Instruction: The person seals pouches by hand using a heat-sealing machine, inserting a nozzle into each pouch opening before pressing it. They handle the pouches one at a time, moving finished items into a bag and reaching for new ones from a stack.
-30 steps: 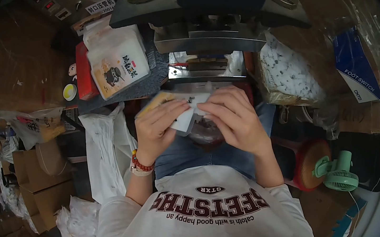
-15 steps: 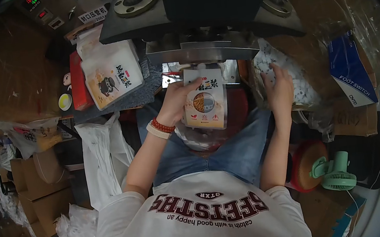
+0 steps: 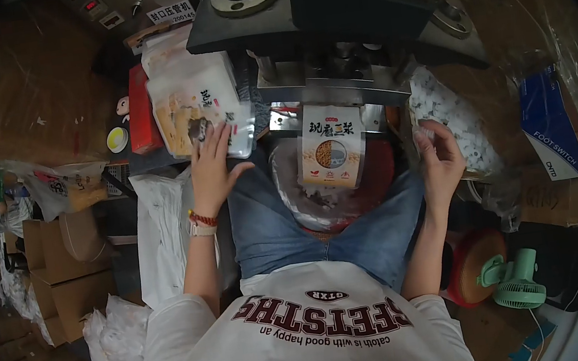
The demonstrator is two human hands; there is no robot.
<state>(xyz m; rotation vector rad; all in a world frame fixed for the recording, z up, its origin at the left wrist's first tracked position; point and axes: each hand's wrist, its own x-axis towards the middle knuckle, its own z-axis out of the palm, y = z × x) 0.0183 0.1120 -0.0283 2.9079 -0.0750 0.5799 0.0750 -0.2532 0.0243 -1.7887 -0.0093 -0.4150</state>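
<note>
My left hand (image 3: 211, 152) lies with spread fingers on the top pouch of a stack of printed pouches (image 3: 171, 116), thumb stretched out to the side. My right hand (image 3: 442, 156) pinches a small white plastic spout (image 3: 426, 135) between thumb and fingertips. It is at the near edge of a clear bag of similar white spouts (image 3: 443, 105). Between the hands, a printed pouch (image 3: 328, 169) hangs from the metal jaws of a press machine (image 3: 346, 89). Its top edge is hidden there.
A red box (image 3: 142, 112) and a round yellow-lidded tin (image 3: 117, 139) stand left of the stack. Below the hanging pouch is a red round tub (image 3: 374, 162) with a plastic liner. On the right are a blue foot-switch box (image 3: 550, 120) and a green fan (image 3: 519, 281).
My left hand has let go of the pouch, which now hangs at the machine, and moved left onto the stack. My right hand has drawn back from the bag with a spout.
</note>
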